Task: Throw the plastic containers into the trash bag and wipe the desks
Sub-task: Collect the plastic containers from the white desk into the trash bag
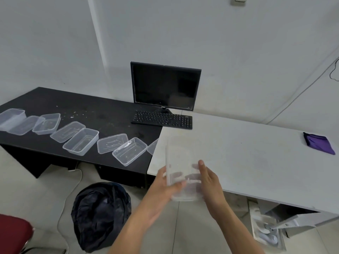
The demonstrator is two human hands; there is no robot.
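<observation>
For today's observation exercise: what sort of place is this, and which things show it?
Probably a small office or workroom: a computer monitor and keyboard stand where a black desk meets a white desk.

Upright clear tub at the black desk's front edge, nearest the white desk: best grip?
Pinch the near long wall at the rim, coming from above and in front. The clear tub sits open side up by the front edge of the black desk, so that wall is exposed; a lid lies close on its left.
</observation>
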